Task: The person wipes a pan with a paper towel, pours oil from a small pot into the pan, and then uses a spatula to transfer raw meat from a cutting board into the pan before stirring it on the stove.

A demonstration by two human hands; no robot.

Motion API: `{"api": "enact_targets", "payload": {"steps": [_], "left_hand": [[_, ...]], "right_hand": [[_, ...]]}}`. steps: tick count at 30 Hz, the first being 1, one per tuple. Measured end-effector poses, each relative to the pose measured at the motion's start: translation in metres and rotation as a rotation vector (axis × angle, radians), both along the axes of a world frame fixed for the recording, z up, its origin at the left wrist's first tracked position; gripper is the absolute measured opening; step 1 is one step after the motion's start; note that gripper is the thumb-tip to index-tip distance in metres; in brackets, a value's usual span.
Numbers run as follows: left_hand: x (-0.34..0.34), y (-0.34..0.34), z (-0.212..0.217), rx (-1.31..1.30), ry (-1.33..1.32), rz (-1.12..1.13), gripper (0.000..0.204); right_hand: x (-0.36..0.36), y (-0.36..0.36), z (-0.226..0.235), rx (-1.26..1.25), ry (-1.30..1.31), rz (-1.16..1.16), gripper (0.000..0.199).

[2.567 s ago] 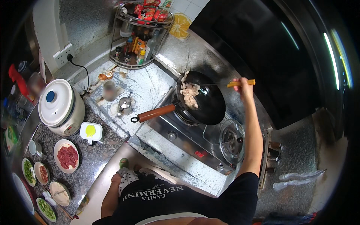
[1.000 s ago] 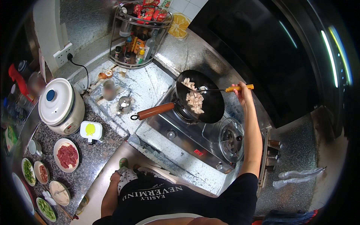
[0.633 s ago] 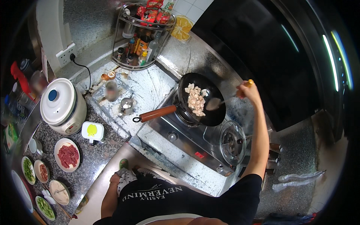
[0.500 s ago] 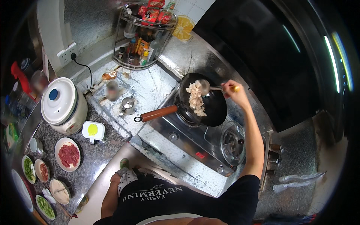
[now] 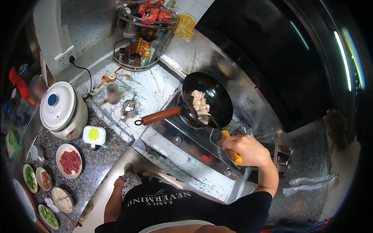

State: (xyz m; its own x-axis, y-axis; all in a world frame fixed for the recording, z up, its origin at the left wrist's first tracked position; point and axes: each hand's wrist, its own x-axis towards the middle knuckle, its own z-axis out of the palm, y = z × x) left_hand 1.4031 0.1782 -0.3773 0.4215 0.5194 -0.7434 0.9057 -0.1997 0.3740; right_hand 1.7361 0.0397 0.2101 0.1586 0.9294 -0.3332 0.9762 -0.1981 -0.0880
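In the black wok (image 5: pixel 222 99) lies a heap of pale, cooked-looking meat pieces (image 5: pixel 200 101). My right hand (image 5: pixel 248 149) is closed around the yellow handle of a metal spatula (image 5: pixel 232 149). Its head is low in the wok, at the near edge of the meat and partly hidden by it. The wok's brown wooden handle (image 5: pixel 161 115) points left, and nobody holds it. Down by my left thigh, against patterned shorts, hangs my left hand (image 5: pixel 119 182), apart from the counter; its fingers are too small and hidden to read.
The wok stands on a gas stove (image 5: pixel 182 141); a glass lid (image 5: pixel 241 128) lies right of it, partly behind my hand. A small metal pot (image 5: pixel 129 108) and a white cooker (image 5: pixel 62 110) are left. Dishes surround a plate of red meat (image 5: pixel 70 161). A bottle rack (image 5: pixel 145 42) fills the corner.
My right hand has come nearer to me, drawing the spatula from the far side of the meat to its near edge. The meat has shifted into a tighter heap. My left hand stays put.
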Motion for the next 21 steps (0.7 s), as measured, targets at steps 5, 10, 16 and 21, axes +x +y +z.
{"api": "enact_targets", "payload": {"steps": [5,10,16,21], "left_hand": [[0.017,0.005,0.04,-0.057,0.035,-0.093,0.061],[0.01,0.004,0.028,-0.062,0.066,-0.048,0.062],[0.014,0.002,0.026,-0.051,0.063,-0.063,0.056],[0.012,0.0,0.03,-0.049,0.041,-0.052,0.055]], "right_hand": [[0.061,0.0,-0.048,0.252,0.02,-0.088,0.011],[0.083,0.005,-0.055,0.496,-0.033,-0.231,0.01],[0.059,-0.004,-0.094,0.344,-0.042,-0.097,0.01],[0.043,-0.022,-0.047,0.395,0.04,-0.125,0.011]]}}
